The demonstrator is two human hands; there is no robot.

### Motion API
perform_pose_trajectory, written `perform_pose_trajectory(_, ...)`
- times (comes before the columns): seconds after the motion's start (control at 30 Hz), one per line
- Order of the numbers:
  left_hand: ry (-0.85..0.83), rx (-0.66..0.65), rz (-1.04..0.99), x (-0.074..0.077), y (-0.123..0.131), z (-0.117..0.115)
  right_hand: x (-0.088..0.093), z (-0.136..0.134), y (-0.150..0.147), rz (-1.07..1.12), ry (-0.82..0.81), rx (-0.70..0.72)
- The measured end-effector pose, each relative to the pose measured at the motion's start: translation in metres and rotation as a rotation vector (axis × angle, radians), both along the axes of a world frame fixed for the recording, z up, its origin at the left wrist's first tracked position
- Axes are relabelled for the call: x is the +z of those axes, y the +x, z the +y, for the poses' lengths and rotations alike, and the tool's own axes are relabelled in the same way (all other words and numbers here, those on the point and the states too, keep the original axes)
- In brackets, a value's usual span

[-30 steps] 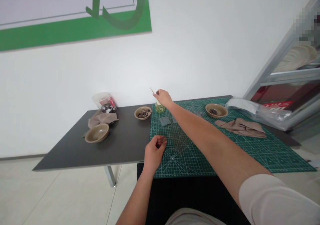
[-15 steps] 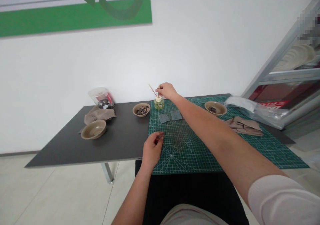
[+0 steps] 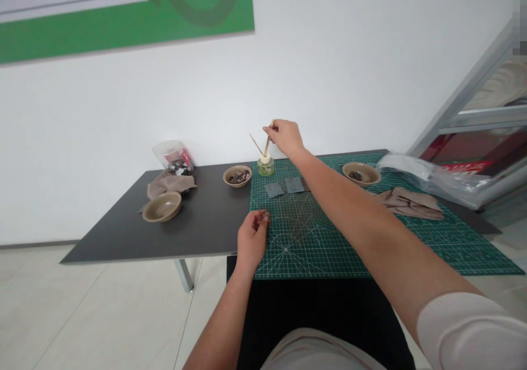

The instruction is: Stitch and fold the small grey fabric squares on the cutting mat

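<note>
At the back of the green cutting mat [image 3: 284, 265] stands a small glass bottle [image 3: 265, 167] with a pale cap and yellow-green contents. Above it my right hand [image 3: 285, 135] is closed on a thin wooden stick [image 3: 267, 144], whose lower end meets the bottle's mouth. A second thin stick [image 3: 257, 144] leans out of the same bottle. My left hand [image 3: 252, 237] rests over the mat's left edge, fingers curled together; whatever they hold, if anything, is too small to make out. Two grey square pieces [image 3: 274, 189] lie between my hands, and my right forearm covers part of the mat behind them.
A bowl of small brown pieces [image 3: 237, 176] sits left of the bottle. Farther left are another bowl [image 3: 162, 207], a brown cloth [image 3: 171, 183] and a tipped clear tub [image 3: 173, 157]. On the right lie a bowl [image 3: 362, 173], a cloth [image 3: 411, 202] and plastic wrapping [image 3: 430, 178].
My right hand has risen, and more of the stick shows between it and the bottle. My left hand stays in nearly the same place on the mat. The view has shifted slightly.
</note>
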State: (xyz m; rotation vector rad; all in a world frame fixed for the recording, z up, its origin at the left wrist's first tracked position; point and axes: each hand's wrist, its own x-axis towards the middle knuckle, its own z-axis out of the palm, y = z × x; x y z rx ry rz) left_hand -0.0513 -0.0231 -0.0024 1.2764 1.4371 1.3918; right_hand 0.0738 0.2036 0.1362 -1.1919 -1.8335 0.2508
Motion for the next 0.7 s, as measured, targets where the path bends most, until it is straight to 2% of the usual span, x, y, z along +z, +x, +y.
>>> perform_pose_trajectory(0.13,0.023,0.020,-0.096,-0.004,0.000,0.001,0.008,-0.017,0.023,0.361,0.001,0.124)
perform_pose_trajectory(0.23,0.062,0.042,-0.128,-0.004,0.000,0.002,0.001,-0.044,0.042,0.635,-0.037,0.211)
perform_pose_trajectory(0.33,0.094,0.057,-0.138,-0.003,0.000,0.002,-0.022,-0.082,0.060,0.834,-0.149,0.248)
perform_pose_trajectory(0.5,0.113,0.026,-0.056,-0.003,0.000,0.003,-0.073,-0.136,0.081,1.113,-0.414,0.236)
perform_pose_trajectory(0.6,0.093,0.007,0.016,-0.002,0.001,0.003,-0.096,-0.149,0.085,1.186,-0.558,0.238)
perform_pose_trajectory(0.7,0.075,-0.019,0.050,0.000,0.003,0.001,-0.109,-0.151,0.084,1.208,-0.648,0.261)
